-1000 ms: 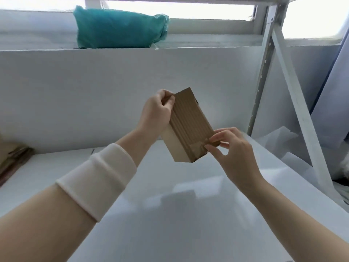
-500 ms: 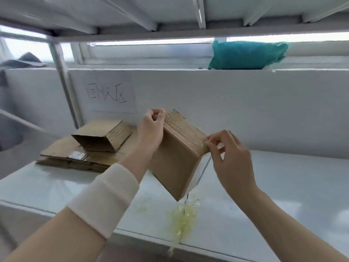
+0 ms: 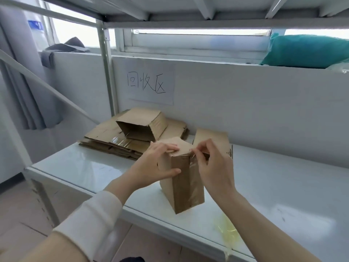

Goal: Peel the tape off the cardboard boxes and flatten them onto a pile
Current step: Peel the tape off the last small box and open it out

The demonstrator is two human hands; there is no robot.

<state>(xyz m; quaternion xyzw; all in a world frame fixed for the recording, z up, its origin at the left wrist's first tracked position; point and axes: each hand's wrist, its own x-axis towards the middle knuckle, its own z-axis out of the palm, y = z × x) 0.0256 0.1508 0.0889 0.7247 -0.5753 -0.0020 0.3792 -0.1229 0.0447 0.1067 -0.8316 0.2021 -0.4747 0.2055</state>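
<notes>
Bench (image 3: pixel 283 186), pale and glossy, carries a pile of flattened cardboard (image 3: pixel 105 138) at its back left and an upright box (image 3: pixel 186 188) near the front edge. The left hand (image 3: pixel 156 164) clasps the box's top, fingers over the flap and thumb on its side. The right hand (image 3: pixel 214 167) pinches the tape (image 3: pixel 191 167) at the top edge. A crumpled yellowish scrap (image 3: pixel 226 227) lies near the box, by the bench's front edge.

one head-worn wide-angle view, looking forward and down, close over the counter (image 3: pixel 283 186) toward the back wall (image 3: pixel 245 103).
</notes>
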